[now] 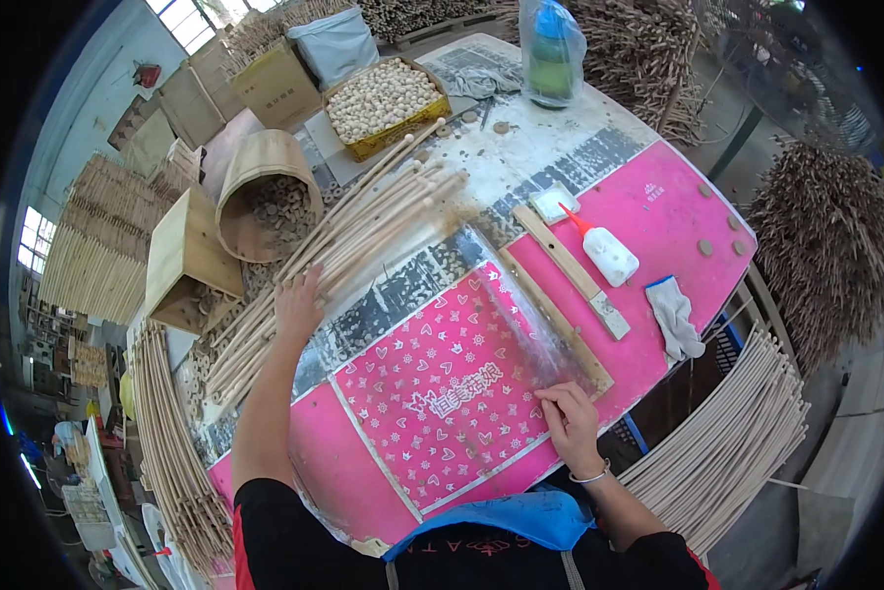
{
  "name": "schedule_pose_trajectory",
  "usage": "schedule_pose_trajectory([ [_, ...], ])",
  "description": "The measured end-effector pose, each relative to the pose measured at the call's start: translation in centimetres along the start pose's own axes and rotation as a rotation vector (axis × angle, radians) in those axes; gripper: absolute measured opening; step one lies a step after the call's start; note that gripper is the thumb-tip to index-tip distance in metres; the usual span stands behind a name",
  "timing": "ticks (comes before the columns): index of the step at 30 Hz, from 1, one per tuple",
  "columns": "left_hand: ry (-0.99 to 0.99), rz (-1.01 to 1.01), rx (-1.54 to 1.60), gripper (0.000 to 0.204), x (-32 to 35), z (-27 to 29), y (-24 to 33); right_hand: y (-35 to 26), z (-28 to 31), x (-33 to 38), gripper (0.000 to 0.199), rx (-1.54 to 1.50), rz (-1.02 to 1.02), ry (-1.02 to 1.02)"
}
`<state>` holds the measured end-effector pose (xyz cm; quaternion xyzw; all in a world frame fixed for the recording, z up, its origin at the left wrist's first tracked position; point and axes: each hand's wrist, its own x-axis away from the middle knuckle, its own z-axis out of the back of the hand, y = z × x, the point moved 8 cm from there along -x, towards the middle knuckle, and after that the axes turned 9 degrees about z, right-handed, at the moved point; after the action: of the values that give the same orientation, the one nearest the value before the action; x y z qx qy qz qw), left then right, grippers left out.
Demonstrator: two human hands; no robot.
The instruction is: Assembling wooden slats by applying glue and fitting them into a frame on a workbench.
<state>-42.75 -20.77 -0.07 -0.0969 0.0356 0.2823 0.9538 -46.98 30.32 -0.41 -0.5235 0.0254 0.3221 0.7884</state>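
Observation:
My left hand (299,305) lies over a pile of long wooden sticks (358,241), its fingers stretched out across them. Some sticks have rounded knobs on their far ends, and part of the pile is smeared by motion. Near the table's front edge is my right hand (570,423), with its fingers curled and pressed together; whatever they may pinch is hidden. Beside its fingertips are a patterned pink sheet (427,413) and the near end of a wooden strip (591,372). Clear plastic (530,329) lies along that strip.
Left of the sticks stand a wooden tub (255,162) and an open wooden box (181,251). A yellow crate (383,143) of wooden balls sits at the back. A red-tipped white glue bottle (611,258), wooden bar (560,258) and glove (673,320) lie right. Stick bundles (737,442) flank the table.

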Motion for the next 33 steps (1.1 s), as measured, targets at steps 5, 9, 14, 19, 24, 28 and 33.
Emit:
schedule_pose_trajectory([
  [5,0.012,-0.034,0.043,0.091,1.1,-0.9,0.1,-0.7,0.0,-0.7,0.011,0.039,0.053,-0.021],
  [9,0.047,-0.026,0.011,0.097,1.0,0.2,1.4,-0.7,0.0,-0.8,0.013,0.053,0.089,-0.006],
  [14,0.252,-0.047,0.041,0.086,5.0,5.0,2.3,-1.0,-0.2,-0.3,0.010,0.055,0.096,-0.021],
  [19,0.084,-0.124,0.207,0.073,10.2,10.5,5.4,-0.7,-0.1,0.4,0.010,0.067,0.100,-0.018],
  [24,-0.404,-0.212,0.424,0.077,17.6,13.1,10.6,-0.2,0.6,0.3,0.009,-0.042,0.043,0.057],
  [28,-0.648,-0.261,0.456,0.080,22.4,11.1,13.7,-0.9,0.4,0.2,0.011,-0.063,0.096,0.088],
  [33,-0.888,-0.292,0.475,0.077,22.7,8.2,15.4,-2.4,1.3,0.8,0.012,-0.093,0.111,0.128],
])
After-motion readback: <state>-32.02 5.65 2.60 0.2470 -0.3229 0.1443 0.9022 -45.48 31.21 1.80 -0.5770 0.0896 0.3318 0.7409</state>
